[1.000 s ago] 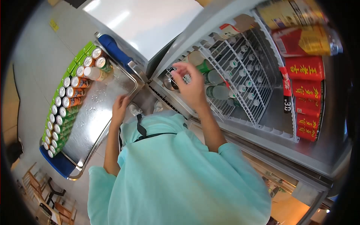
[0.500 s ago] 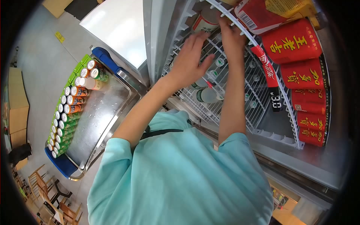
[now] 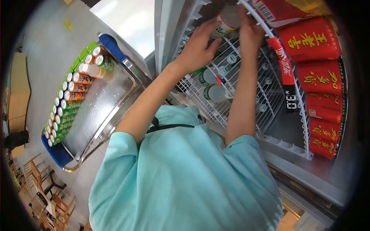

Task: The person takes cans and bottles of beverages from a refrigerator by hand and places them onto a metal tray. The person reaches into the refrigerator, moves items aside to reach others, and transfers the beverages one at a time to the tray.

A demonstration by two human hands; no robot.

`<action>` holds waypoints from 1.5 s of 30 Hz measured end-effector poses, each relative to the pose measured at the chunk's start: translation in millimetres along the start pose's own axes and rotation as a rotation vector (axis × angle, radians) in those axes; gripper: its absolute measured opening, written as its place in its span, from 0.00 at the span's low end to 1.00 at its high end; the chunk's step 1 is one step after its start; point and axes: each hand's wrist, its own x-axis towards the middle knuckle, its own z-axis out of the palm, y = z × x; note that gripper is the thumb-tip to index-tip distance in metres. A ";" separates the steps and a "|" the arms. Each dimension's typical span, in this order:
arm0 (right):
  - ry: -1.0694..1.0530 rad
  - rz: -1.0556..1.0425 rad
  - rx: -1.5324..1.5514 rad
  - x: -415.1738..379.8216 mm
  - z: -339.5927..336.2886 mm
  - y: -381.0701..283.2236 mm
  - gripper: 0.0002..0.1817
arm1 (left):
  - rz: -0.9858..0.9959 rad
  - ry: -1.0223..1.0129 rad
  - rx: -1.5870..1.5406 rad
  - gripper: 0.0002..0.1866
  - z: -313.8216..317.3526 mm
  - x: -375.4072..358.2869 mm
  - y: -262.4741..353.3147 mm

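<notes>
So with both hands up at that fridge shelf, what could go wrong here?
The can sits between both hands, the left hand and the right hand, high at the shelf edge; it might slip and drop onto the bottles below. The cart looks wet, so its cans may be slippery too.

Both arms raised, hands (image 3: pixel 198 44) (image 3: pixel 250 32) side by side, fingers curled.

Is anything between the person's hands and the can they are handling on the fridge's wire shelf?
Nothing visible. The left hand and the right hand both rest directly on the can, above the wire shelf.
</notes>
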 end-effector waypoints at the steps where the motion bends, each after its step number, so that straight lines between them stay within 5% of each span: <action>1: 0.021 0.232 -0.383 -8.0 -15.7 0.6 0.21 | 0.006 -0.001 0.001 0.27 -4.3 -2.7 2.7; 6: 0.275 0.573 0.268 -16.4 -40.6 -9.3 0.20 | -0.014 -0.035 -0.009 0.22 -42.3 -16.5 22.3; 9: 0.117 0.549 0.354 -19.9 -44.5 -26.7 0.22 | -0.114 0.014 -0.058 0.22 -70.3 -32.4 36.6; 11: 0.079 0.681 0.415 -30.8 -40.4 -52.3 0.26 | -0.433 -0.208 -0.298 0.29 -109.8 -26.0 54.9; 14: 0.077 0.860 0.399 -54.9 -24.2 -84.8 0.30 | -0.584 -0.208 -0.303 0.32 -127.3 -51.1 66.8; 16: 0.054 0.912 0.336 -70.7 -15.2 -96.8 0.33 | -0.554 -0.089 -0.333 0.19 -140.2 -79.1 56.7; 20: -0.196 1.031 0.455 -107.7 0.6 -112.9 0.32 | -0.699 0.009 -0.382 0.19 -162.0 -119.7 59.4; 28: -0.532 0.832 0.585 -149.2 89.4 -122.6 0.26 | -0.830 0.085 -0.415 0.23 -195.3 -185.4 56.8; 33: -0.545 0.719 0.684 -175.8 169.4 -123.2 0.17 | -0.808 0.114 -0.396 0.31 -226.2 -206.5 49.5; 37: -0.766 0.637 0.568 -198.3 216.7 -142.1 0.22 | -0.816 0.225 -0.111 0.39 -251.7 -229.9 27.4; 45: -1.223 0.259 0.272 -268.6 305.4 -134.9 0.30 | -1.004 0.386 0.374 0.38 -309.1 -305.9 -39.7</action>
